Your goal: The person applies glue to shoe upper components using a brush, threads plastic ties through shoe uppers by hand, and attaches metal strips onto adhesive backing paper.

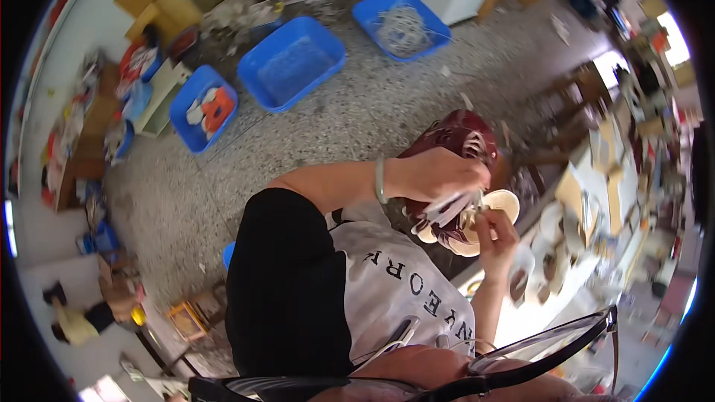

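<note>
Dark red shoes [454, 134], or their uppers, are bunched below my hands, with pale lacing along one opening. My left hand [436, 175], with a pale bangle at the wrist, is closed over them, and white lace strands [447, 210] run out beneath it. Close beside it, my right hand [497, 238] is closed in a pinch at the pale strands. Cream-coloured rounded pieces [503, 202], which look like soles or linings, show around the fingers. My left hand partly hides the dark red material, and the exact fingertip contact is blurred.
Blue tubs stand on the speckled floor: one with white cord [402, 30], another [292, 63] in the middle, and one with orange and white pieces [212, 112]. A white table [540, 301] bearing several shoe parts is at my right. Another person [93, 316] is at far left.
</note>
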Motion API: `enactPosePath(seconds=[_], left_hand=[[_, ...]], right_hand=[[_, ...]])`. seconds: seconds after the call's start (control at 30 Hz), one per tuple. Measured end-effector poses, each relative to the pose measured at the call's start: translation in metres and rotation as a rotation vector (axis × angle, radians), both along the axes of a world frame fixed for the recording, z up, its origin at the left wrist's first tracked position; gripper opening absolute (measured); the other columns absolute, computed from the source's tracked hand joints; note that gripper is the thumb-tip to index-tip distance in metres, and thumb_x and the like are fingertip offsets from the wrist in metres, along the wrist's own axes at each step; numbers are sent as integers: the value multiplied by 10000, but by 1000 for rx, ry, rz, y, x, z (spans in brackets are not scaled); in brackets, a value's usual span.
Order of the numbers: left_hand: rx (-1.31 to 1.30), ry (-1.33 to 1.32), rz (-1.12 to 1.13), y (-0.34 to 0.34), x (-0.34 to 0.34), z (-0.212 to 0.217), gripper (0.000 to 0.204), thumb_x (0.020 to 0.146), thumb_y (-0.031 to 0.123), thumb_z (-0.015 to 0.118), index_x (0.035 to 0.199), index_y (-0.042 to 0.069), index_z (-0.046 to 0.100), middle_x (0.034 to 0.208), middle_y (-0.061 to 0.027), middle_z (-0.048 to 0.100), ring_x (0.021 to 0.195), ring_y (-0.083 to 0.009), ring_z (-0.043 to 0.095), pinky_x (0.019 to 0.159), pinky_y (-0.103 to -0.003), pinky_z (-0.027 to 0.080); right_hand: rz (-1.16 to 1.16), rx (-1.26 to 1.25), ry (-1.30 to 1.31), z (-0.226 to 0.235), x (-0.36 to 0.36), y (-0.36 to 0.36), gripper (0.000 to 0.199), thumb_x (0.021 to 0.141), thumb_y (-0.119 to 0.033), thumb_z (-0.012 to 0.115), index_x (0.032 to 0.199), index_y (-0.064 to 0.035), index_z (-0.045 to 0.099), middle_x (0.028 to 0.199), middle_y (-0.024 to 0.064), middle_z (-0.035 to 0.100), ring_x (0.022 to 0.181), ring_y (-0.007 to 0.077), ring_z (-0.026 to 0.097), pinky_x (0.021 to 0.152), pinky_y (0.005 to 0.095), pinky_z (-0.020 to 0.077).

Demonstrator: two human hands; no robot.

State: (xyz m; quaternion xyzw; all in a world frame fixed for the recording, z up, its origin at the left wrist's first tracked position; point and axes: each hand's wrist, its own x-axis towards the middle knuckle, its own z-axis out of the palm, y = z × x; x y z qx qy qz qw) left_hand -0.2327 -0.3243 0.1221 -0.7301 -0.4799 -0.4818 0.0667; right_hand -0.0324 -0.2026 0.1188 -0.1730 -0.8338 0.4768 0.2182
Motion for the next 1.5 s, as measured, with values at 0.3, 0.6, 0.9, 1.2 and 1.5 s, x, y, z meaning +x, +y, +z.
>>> enactPosePath(seconds=[0.3, 0.6, 0.9, 1.2, 1.5], left_hand=[[46, 32, 723, -77, -65, -34, 114, 896, 58, 473, 969, 47, 559, 930, -131, 630, 820, -277, 626, 723, -360, 520], [-308, -37, 1170, -156, -304, -28, 172, 924, 84, 557, 1036, -28, 625, 960, -137, 668, 864, -216, 621, 829, -330, 486], [-1011, 47, 312, -60, -326, -192, 565, 767, 129, 719, 1264, 10, 476, 1200, -214, 538, 1141, -373, 484, 991, -428, 376], [-687, -726, -971, 204, -68, 40, 174, 845, 68, 667, 992, -23, 644, 946, -139, 654, 850, -213, 642, 752, -295, 515], [-509, -720, -1557, 227, 93, 159, 142, 833, 229, 718, 945, 247, 633, 893, 68, 580, 803, -112, 575, 820, -338, 376]], right_hand=[[143, -285, -198, -126, 7, 22, 174, 890, -123, 623, 999, 10, 653, 871, 84, 650, 762, 137, 646, 680, 262, 520], [-156, -150, -633, -205, -23, -1, 290, 842, -340, 582, 912, -81, 692, 935, 146, 671, 894, 345, 625, 784, 428, 501], [-214, -268, -857, -233, -50, -107, 269, 834, -343, 573, 879, -107, 693, 860, 152, 671, 821, 349, 638, 746, 436, 504], [-944, -794, -501, -221, 5, -85, 261, 834, -254, 646, 956, -27, 690, 830, 116, 694, 683, 217, 657, 664, 357, 527], [-1595, -656, -228, -229, 168, 23, 321, 843, -272, 645, 978, 19, 655, 773, 103, 669, 631, 155, 656, 554, 287, 513]])
